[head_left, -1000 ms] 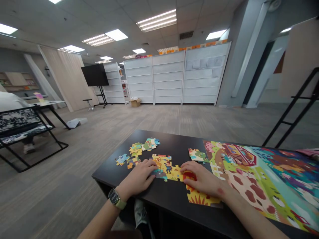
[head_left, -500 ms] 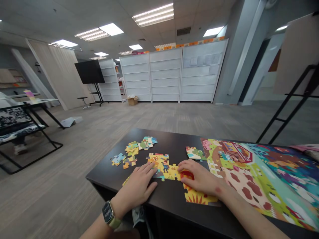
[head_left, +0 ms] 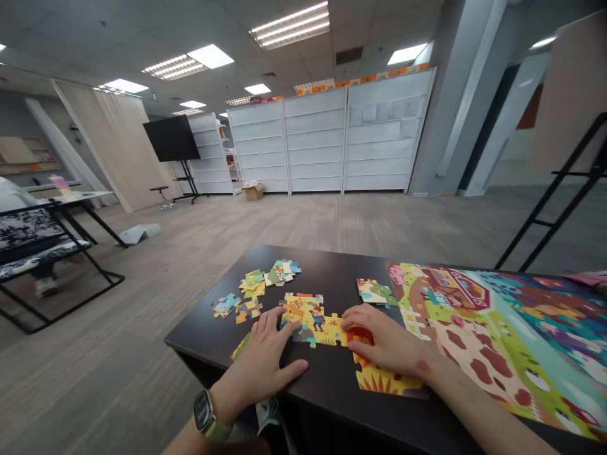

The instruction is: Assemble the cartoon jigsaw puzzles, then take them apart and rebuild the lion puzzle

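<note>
My left hand (head_left: 263,357) lies spread over the table's near side, thumb held out. Its fingertips reach the left part of a joined yellow puzzle section (head_left: 318,321), which pictures a small figure in blue. At the section's right end, my right hand (head_left: 382,335) curls over a red and yellow puzzle piece (head_left: 359,335), fingers and thumb on either side of it. Below that hand is a larger yellow part (head_left: 379,379) with orange leaf shapes, partly covered by the palm. A green-yellow piece (head_left: 240,347) shows beside my left hand.
Loose puzzle pieces lie in small piles (head_left: 252,283) at the table's back left. Another few pieces (head_left: 374,292) sit beyond my right hand. A large colourful picture sheet (head_left: 474,341) covers the right of the black table (head_left: 327,268). A person sits at a desk far left.
My left hand's fingers have spread, and its thumb has swung outward to the right. My right hand stays on the same piece. The view has shifted slightly.
</note>
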